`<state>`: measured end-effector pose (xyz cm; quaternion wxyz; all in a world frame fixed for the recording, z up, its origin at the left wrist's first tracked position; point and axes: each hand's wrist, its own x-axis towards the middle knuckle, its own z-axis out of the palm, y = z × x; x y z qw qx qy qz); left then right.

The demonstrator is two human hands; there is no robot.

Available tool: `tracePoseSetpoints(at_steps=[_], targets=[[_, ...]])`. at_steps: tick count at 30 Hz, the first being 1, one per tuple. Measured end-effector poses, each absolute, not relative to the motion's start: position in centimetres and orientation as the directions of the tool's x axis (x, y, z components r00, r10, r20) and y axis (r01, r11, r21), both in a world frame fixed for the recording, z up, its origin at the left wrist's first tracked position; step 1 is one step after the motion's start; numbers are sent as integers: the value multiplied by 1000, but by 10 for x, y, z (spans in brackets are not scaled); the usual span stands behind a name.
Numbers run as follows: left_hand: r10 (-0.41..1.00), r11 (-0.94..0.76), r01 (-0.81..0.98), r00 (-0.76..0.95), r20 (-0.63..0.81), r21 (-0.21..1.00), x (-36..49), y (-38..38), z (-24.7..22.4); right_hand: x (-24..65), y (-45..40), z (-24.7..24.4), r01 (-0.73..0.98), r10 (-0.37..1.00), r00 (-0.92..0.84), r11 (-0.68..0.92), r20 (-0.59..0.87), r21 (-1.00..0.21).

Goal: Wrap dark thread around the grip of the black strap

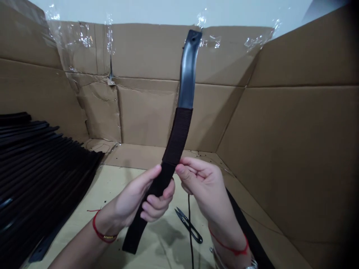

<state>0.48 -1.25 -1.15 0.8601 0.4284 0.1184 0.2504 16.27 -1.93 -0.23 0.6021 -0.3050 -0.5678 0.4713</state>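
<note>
A long curved dark strip [179, 130] stands tilted in front of me, its bare glossy upper end with a hole, its middle wrapped in dark brown cord and its lower end matte black. My left hand [148, 198] is wrapped round the lower part, thumb along the near face. At the lower edge of the wrapped section, my right hand [200, 179] is pinched against the strip's right side. A dark cord [191, 239] hangs below that hand; its end in the fingers is hidden. Small black thread snips [189, 225] lie on the surface beneath.
Many dark strips [42, 168] are piled at the left. Cardboard walls [146, 112] with clear tape surround the pale work surface [112, 186]. Another long black piece [246, 231] lies at the right, beyond my right forearm. Small black specks and loose threads are scattered about.
</note>
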Motion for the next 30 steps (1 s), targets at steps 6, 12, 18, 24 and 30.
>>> tracePoseSetpoints(at_steps=[6, 12, 18, 24, 30], targets=[[418, 467, -227, 909, 13, 855, 4, -7, -18, 153, -19, -10, -243, 876, -219, 378, 430, -894], [897, 25, -172, 438, 53, 985, 9, -8, -18, 154, -11, -10, -190, 858, -65, 491, 510, -850], [777, 73, -158, 628, 43, 985, 12, -17, -18, 155, -7, -13, -334, 880, -31, 438, 474, -835], [765, 219, -216, 643, -30, 952, 11, -18, -17, 158, -14, -8, -374, 872, -122, 402, 474, -836], [895, 49, -184, 444, 39, 982, 11, -8, -17, 154, -12, -12, -305, 874, -32, 454, 485, -837]])
